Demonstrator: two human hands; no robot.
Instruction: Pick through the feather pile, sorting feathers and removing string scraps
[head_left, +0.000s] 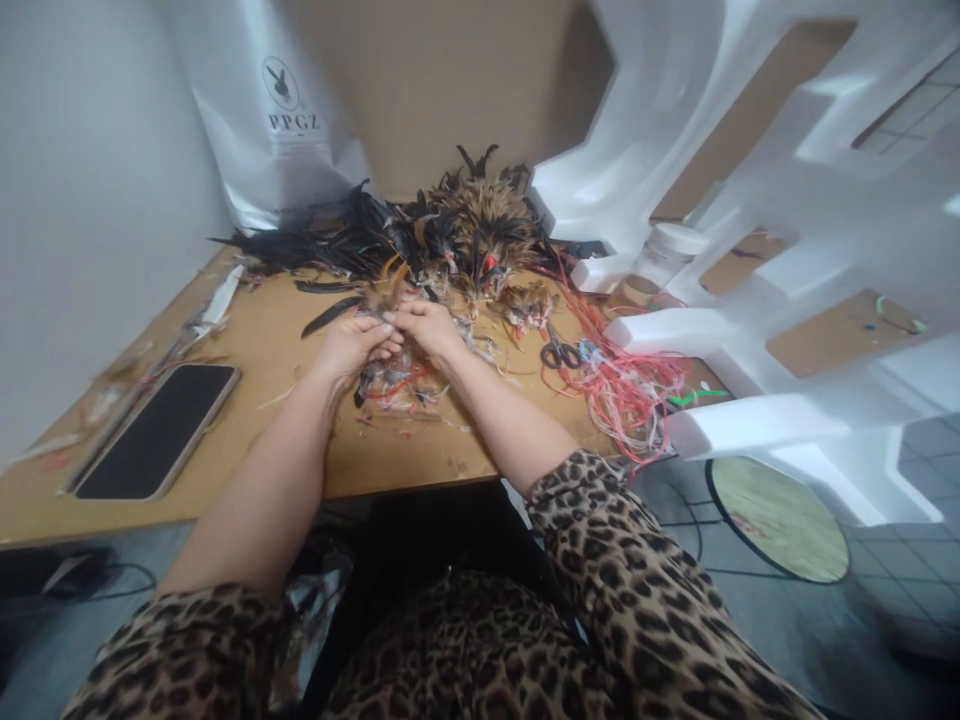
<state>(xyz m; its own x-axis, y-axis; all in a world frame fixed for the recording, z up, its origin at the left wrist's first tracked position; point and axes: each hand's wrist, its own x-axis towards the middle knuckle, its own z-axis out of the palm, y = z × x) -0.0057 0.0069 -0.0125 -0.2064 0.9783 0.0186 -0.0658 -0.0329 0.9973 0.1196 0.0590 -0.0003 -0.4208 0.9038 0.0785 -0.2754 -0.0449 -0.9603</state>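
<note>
My left hand (351,345) and my right hand (429,326) meet over the middle of a wooden table (247,440), fingers pinched together on a small bunch of brown and black feathers (386,290). Under my hands lies a litter of feather scraps and red thread bits (397,385). Behind them a big pile of black and brown feathers (450,235) covers the back of the table.
A dark phone (159,430) lies on the table at the left. Scissors (561,352) rest beside a tangle of red and white strings (626,385) at the right. White foam packing (750,200) stands at the right, with a white jar (667,255). A white plastic bag (277,120) leans at the back.
</note>
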